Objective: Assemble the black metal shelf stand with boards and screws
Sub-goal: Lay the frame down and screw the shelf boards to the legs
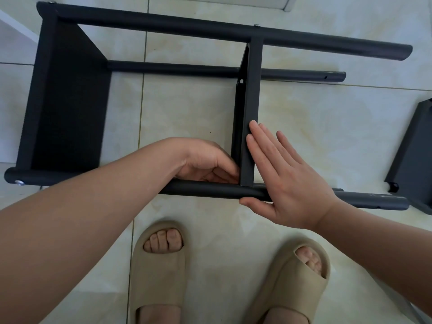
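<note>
Your flat right hand [287, 183] presses the middle board [251, 101], which runs away from you off the near pole [205, 190]. Your left hand [205, 160] curls in that corner; maybe it holds something.

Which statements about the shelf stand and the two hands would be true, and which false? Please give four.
1. The right hand lies flat, fingers straight, against the middle board. True.
2. The shelf stand stands upright. False: it lies on its side on the tiled floor.
3. A loose board lies on the floor to the right. True.
4. The left hand holds a screwdriver. False: no tool shows; its curled fingers sit where the middle board meets the near pole.
</note>
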Motion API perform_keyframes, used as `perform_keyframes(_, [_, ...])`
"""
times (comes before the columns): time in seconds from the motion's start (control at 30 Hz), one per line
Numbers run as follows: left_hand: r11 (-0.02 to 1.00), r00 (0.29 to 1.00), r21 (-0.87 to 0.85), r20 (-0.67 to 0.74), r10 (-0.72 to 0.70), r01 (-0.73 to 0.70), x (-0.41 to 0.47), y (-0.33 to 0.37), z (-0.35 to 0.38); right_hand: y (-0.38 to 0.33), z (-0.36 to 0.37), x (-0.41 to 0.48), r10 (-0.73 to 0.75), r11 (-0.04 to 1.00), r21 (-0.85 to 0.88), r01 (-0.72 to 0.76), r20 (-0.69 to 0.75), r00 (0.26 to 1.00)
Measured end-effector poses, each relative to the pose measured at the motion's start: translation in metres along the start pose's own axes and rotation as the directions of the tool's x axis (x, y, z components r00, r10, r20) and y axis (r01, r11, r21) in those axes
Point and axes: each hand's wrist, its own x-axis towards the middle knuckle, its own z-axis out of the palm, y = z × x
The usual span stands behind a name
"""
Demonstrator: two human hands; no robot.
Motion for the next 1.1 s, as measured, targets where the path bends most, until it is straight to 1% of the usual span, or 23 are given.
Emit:
perform_keyframes(0.23, [1.000, 1.000, -0.019, 0.003, 0.014, -0.014, 0.003, 0.007, -0.004, 0.000, 0.000, 0.000, 0.000, 1.000, -0.002, 0.000, 0.000, 1.000])
perform_keyframes(0.33, [1.000, 1.000, -0.009, 0.025, 0.007, -0.007, 0.003, 0.010, -0.005, 0.000, 0.000, 0.000, -0.001, 1.000, -0.003, 0.001, 0.001, 1.000])
perform_keyframes(0.4, [1.000, 0.999, 0.017, 0.040, -0.017, 0.016, 0.003, 0.011, -0.005, 0.000, 0.001, 0.000, -0.001, 1.000, -0.003, 0.001, -0.001, 1.000])
perform_keyframes(0.53, [0.990, 0.998, 0.135, 0.025, -0.053, 0.049, 0.005, 0.016, -0.005, 0.000, 0.001, 0.000, -0.002, 1.000, 0.002, 0.002, -0.010, 1.000])
perform_keyframes(0.83, [0.990, 0.994, 0.118, 0.071, -0.080, 0.072, 0.007, 0.026, -0.009, 0.000, 0.000, 0.000, 0.002, 1.000, -0.011, -0.002, -0.006, 1.000])
perform_keyframes(0.9, [0.984, 0.993, 0.154, 0.073, -0.096, 0.084, 0.007, 0.026, -0.009, 0.000, 0.000, 0.000, 0.002, 1.000, -0.008, -0.002, -0.002, 1.000])
perform_keyframes(1.0, [0.971, 0.994, 0.221, 0.033, -0.105, 0.095, 0.007, 0.026, -0.008, -0.001, 0.000, 0.000, 0.000, 1.000, -0.007, 0.000, -0.005, 1.000])
perform_keyframes(1.1, [0.963, 0.994, 0.251, 0.023, -0.103, 0.094, 0.009, 0.029, -0.007, 0.000, 0.000, 0.000, -0.001, 1.000, -0.011, 0.001, -0.007, 1.000])
